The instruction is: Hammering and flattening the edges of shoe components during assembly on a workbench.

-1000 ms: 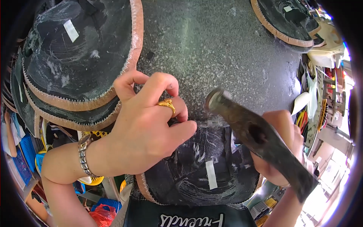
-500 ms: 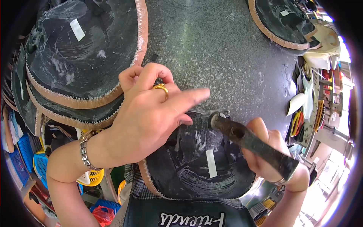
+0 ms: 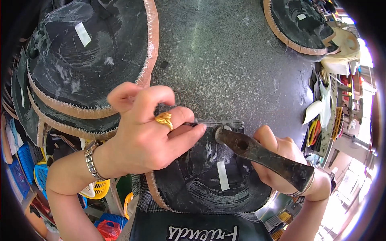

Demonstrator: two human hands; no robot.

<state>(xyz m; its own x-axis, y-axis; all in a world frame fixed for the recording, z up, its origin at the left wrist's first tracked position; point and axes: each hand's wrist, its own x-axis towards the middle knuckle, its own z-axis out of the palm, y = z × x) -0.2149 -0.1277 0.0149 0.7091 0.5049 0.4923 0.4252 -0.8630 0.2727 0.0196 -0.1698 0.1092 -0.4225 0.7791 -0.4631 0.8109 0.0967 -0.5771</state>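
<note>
A black stitched piece (image 3: 201, 176) with a tan edging strip and a small white tape tab lies at the near edge of the dark worktop, against my apron. My left hand (image 3: 148, 124), with a gold ring and metal watch band, is at its far edge. Thumb and index finger close together there; the index fingertip is hidden, and the other fingers curl up. My right hand (image 3: 277, 160) grips a hammer (image 3: 265, 154), whose worn round face is down at the piece's far part, just right of my left thumb. The hammer head hides most of the handle.
Similar black pieces with tan zigzag-stitched edges (image 3: 92, 56) are stacked at the left. More such pieces (image 3: 299, 26) lie at the far right. A speckled dark worktop (image 3: 225, 60) stretches ahead. Baskets (image 3: 96, 190) stand lower left; tools and scraps (image 3: 317, 120) line the right edge.
My left index finger, stretched out before, has bent down toward the thumb, and the hand has shifted slightly left. The hammer face has moved a little left and nearer.
</note>
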